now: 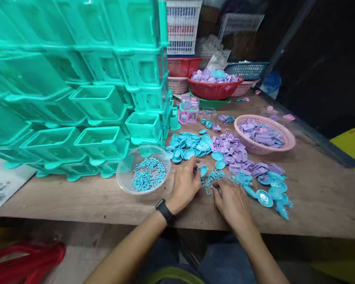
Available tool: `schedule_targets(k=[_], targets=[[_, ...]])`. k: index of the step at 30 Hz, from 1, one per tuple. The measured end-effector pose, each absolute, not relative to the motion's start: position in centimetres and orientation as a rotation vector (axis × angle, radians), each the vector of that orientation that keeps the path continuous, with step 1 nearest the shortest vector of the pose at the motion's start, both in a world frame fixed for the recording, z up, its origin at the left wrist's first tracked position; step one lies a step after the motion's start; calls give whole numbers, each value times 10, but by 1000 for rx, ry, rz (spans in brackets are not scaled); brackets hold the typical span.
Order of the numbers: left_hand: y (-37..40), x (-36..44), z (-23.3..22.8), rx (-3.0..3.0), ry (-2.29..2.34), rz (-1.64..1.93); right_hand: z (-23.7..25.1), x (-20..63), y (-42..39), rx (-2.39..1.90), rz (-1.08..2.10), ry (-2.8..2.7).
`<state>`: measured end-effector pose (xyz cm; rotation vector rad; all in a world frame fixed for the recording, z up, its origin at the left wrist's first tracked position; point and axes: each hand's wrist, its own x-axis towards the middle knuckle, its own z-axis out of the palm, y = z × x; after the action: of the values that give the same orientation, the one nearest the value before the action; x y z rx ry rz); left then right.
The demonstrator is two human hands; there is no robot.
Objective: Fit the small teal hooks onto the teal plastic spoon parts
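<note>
Wooden table (313, 189); left hand (185, 183) fingertips hidden behind blue dish (203, 170).

One camera sits on the person's head. It looks forward and down, close over the table (77, 197) and both arms.

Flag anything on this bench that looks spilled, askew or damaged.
Nothing looks damaged. Small blue hooks lie loose on the table by both hands, outside the clear bowl that holds the rest. The green tray stack leans unevenly.
</note>
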<state>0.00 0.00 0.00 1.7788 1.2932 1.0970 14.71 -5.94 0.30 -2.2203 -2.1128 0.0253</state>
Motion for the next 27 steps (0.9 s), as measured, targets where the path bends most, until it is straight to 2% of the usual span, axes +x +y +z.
schedule_targets(k=[6, 10, 16, 27], targets=[[-16, -9, -2, 1152, 1148, 965, -5, 165, -60, -2009, 301, -2064], [-24, -8, 0, 856, 1077, 925, -7, 173, -65, -1737, 514, -1649], [-33, -3, 9, 763, 1019, 907, -3, 149, -76, -1501, 798, -918], [-38, 3, 24, 759, 1081, 848, -8, 135, -77, -1462, 793, -903]])
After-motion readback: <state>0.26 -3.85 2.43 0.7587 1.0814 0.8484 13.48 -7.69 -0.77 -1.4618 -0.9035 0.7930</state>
